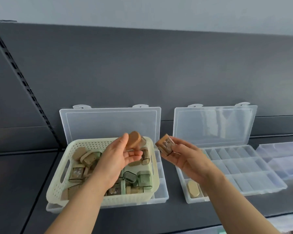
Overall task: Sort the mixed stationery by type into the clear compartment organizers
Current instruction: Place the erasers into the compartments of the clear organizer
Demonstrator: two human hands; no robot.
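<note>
the left hand is raised palm-up over the basket, thumb and curled fingers pinching a small oval box with a tan lid. the right hand is held beside it, a little to the right, fingers and thumb pinching a brown square box. the two pieces are near each other but apart, at about the same height. holding them up side by side like this looks like a comparison of shape before each is assigned a compartment.

below the left hand sits the pale green basket, still heaped with mixed small boxes in tan, brown and green, so most of the sorting seems yet to be done. the basket rests on top of the left organizer, covering nearly all its compartments, probably to keep the supply close. that organizer's clear lid stands open against the dark back panel.

the right organizer lies under and beyond the right wrist, lid up, its compartments exposed for dropping pieces in. a single tan oval piece lies in the near left compartment, just beside the right forearm; the oval box in the left hand looks like its match and likely belongs there. a third organizer sits further right, well apart from both hands. everything stands on a dark shelf.
</note>
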